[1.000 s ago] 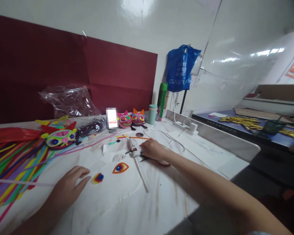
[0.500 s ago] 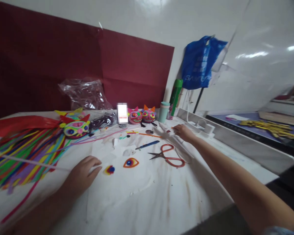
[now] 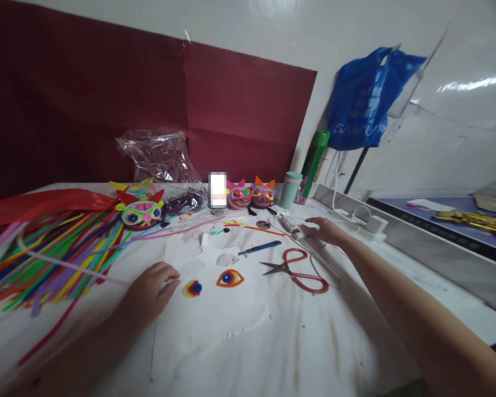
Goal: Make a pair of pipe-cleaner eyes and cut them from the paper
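My left hand [image 3: 155, 289] rests on the white tabletop at the left, fingers bent and thumb a little apart, with no object visible in it. Just right of its fingertips is a small yellow, red and blue coiled paper piece [image 3: 192, 288]. Beyond that lies an orange-rimmed eye shape [image 3: 230, 278] with a blue centre. My right hand [image 3: 324, 230] is open, with fingers reaching beside a white corded tool [image 3: 290, 224] that looks like a glue gun; whether they touch is unclear. Scissors with red handles [image 3: 295, 270] lie open nearby, close to a blue craft knife [image 3: 262, 247].
Colourful paper strips [image 3: 62, 248] spread over the left side. Decorated animal heads [image 3: 140, 212] stand at the back, near a crumpled clear plastic bag [image 3: 159, 157]. A pale green cup [image 3: 290, 190] and a green can [image 3: 315, 157] stand back right, by a charger [image 3: 376, 223].
The view has shifted, so the table things sit further right. My right hand has drawn slightly away from the white tool. My left hand stays in nearly the same place on the table.
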The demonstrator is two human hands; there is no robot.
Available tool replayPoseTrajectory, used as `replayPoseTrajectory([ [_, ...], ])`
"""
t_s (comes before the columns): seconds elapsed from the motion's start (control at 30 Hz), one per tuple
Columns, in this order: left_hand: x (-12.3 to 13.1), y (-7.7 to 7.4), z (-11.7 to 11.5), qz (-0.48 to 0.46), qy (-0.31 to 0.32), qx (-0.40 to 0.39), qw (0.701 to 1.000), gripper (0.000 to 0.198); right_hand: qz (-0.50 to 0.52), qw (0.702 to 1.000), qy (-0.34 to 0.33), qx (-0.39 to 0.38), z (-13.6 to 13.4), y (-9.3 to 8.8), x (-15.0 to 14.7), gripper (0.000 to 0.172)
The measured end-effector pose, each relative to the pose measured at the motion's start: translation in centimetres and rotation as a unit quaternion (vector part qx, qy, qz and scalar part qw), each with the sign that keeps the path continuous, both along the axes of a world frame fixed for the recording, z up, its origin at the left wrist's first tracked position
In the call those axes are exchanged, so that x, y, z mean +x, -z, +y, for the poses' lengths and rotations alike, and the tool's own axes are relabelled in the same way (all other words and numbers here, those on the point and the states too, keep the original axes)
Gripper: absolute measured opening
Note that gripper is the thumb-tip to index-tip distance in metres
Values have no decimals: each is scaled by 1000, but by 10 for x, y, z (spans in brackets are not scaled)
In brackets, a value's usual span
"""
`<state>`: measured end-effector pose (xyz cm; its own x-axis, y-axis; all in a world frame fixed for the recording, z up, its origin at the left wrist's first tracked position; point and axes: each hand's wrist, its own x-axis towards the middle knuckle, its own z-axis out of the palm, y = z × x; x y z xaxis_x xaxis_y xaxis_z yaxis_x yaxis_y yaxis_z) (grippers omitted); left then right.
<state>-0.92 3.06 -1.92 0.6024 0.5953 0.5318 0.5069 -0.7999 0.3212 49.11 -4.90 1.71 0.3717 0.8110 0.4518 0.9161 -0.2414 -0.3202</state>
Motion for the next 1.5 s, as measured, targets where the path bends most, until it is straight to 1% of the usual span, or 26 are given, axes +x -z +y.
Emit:
replayPoseTrajectory([
  [0.07,0,2,0,-5,4,-3,1000,18,7,1000,-10,5,4,-12,-12,12],
  [0.1,0,2,0,-8,3,-5,1000,17,12,1000,-19,10,8,-17,-23,15],
  [0.13,1,2,-1,-11,1,-7,1000,17,17,999,-34,13,12,-20,-37,19],
  [0.2,1,1,-4,-19,-8,-14,1000,18,31,995,-92,11,19,-21,-76,24],
  [0.27,1,-2,-8,-20,-21,-22,999,18,43,984,-175,-5,22,-16,-126,24],
  [0.37,0,-5,-13,-1,-34,-45,998,17,50,949,-311,-32,10,0,-205,17],
  [0.4,0,-5,-14,3,-30,-50,998,17,46,931,-360,-37,4,5,-228,17],
  [0.43,0,-4,-15,7,-20,-54,998,16,15,896,-443,-33,-2,10,-248,17],
  [0.47,0,-4,-16,10,-8,-55,998,16,-11,872,-489,-30,-7,14,-264,18],
  [0.5,0,-3,-17,13,3,-55,998,17,-39,865,-499,-34,-11,17,-277,19],
  [0.57,1,-2,-18,21,17,-52,998,17,-100,873,-476,-43,-14,22,-293,24],
  [0.63,1,-1,-18,28,21,-47,998,17,-160,882,-439,-58,-12,25,-299,27],
  [0.7,1,0,-18,37,23,-45,998,17,-200,877,-431,-67,-10,26,-301,26],
  [0.73,1,0,-18,40,24,-44,998,17,-204,875,-433,-70,-9,26,-300,25],
  [0.8,1,-1,-19,44,27,-46,998,17,-180,880,-435,-64,-9,27,-300,25],
  [0.9,1,-2,-20,46,28,-48,997,18,-144,883,-444,-56,-11,28,-300,29],
  [1.03,2,-3,-21,44,29,-48,997,18,-205,859,-466,-63,-13,29,-303,29],
  [1.07,2,-3,-21,44,30,-48,997,17,-208,857,-467,-66,-13,29,-304,29],
  [1.13,2,-2,-20,45,31,-51,997,17,-174,866,-463,-71,-12,29,-303,30],
  [1.2,1,-1,-20,44,32,-53,997,16,-125,882,-448,-70,-9,28,-300,32],
  [1.23,1,-1,-20,43,34,-52,997,16,-114,890,-435,-69,-8,27,-298,34],
  [1.3,1,0,-21,39,36,-48,997,15,-125,900,-410,-82,-5,25,-295,37],
  [1.4,2,2,-21,36,41,-43,998,15,-154,899,-393,-114,-2,27,-295,38],
  [1.47,2,2,-20,33,37,-43,998,16,-145,896,-402,-119,0,30,-296,36],
  [1.5,2,2,-19,28,31,-43,998,15,-125,897,-409,-109,1,31,-296,37],
])
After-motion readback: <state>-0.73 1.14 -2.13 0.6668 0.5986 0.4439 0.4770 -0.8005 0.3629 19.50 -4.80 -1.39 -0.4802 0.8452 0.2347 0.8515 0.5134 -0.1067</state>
